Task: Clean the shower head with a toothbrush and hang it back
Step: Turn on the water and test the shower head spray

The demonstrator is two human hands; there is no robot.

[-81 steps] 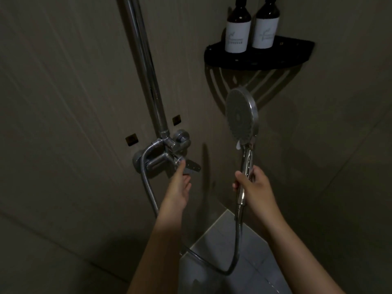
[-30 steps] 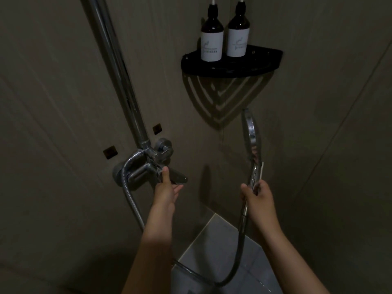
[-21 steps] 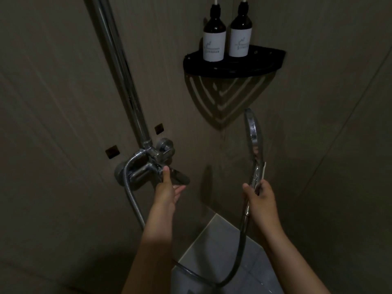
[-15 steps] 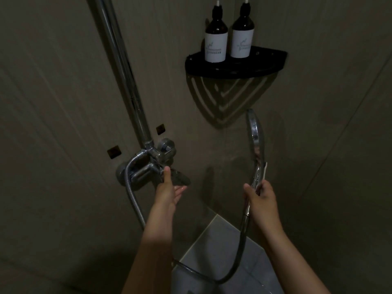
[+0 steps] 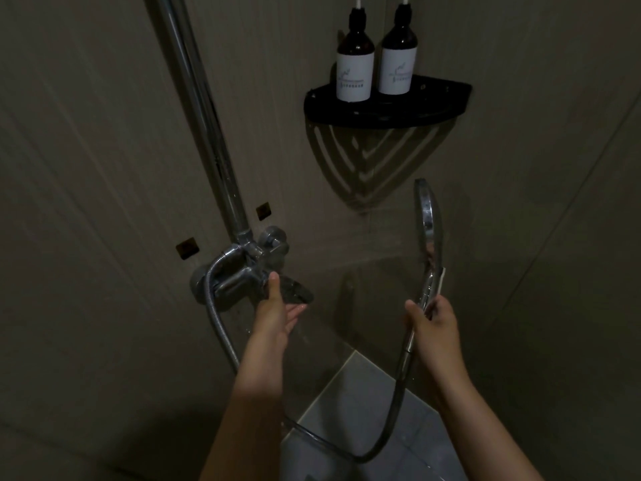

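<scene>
Head view: the right hand (image 5: pixel 433 328) grips the shower head (image 5: pixel 428 216) by its handle, together with a pale toothbrush (image 5: pixel 441 281), right of the mixer (image 5: pixel 239 279). The left hand (image 5: pixel 277 314), fingers straight, touches the mixer's lever (image 5: pixel 295 291). The hose (image 5: pixel 388 432) loops below the mixer. Up-right of it, a shelf (image 5: pixel 433 109) with two bottles (image 5: pixel 355 71) sits on dim tiled walls (image 5: pixel 104 168).

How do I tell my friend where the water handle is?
Find the tall shiny pipe on the wall and follow it down to the chrome tap. The handle is the flat lever sticking out in front, touched by the left hand; its neighbours are round.
</scene>
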